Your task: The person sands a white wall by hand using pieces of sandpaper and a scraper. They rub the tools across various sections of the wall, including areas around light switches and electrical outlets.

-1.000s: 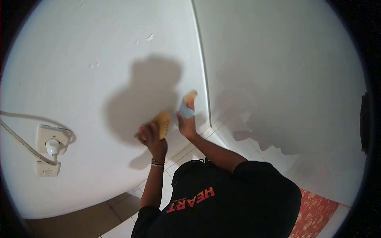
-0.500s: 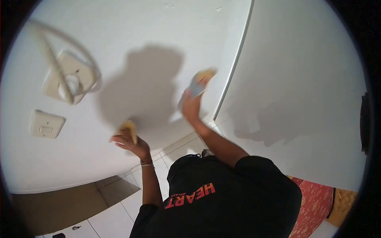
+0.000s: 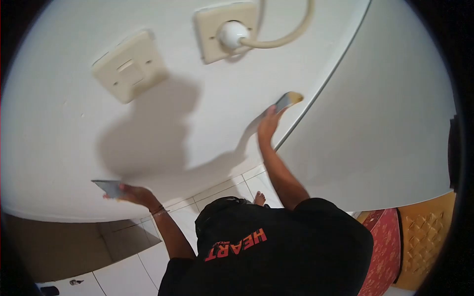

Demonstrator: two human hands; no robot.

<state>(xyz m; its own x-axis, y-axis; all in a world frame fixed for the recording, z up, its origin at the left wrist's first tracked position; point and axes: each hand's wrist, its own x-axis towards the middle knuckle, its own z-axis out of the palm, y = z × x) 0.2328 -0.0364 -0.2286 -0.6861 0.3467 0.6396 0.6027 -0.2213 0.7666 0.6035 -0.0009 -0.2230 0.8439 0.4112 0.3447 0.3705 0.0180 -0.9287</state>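
Note:
Low against the white wall (image 3: pixel 222 118), at the left, my left hand (image 3: pixel 134 194) is closed around a flat grey piece (image 3: pixel 109 187) with a thin, pointed edge. A bit of yellow shows beneath its fingers. My right hand (image 3: pixel 268 123) is raised at the right, its fingers closed on a grey and yellow flat piece (image 3: pixel 286 101) near the wall's corner edge. Whether either piece touches the wall, I cannot tell.
A socket with a white plug (image 3: pixel 234 34) and a looping cable is at the top. Left of it is a light switch (image 3: pixel 131 69). A grey panel (image 3: pixel 370 118) stands right. Below are floor tiles (image 3: pixel 123 271) and red patterned fabric (image 3: pixel 385 246).
The view has shifted, so the socket and switch sit further right and higher. My left hand has moved left and turned, showing the grey side of its piece. My right hand appears further right.

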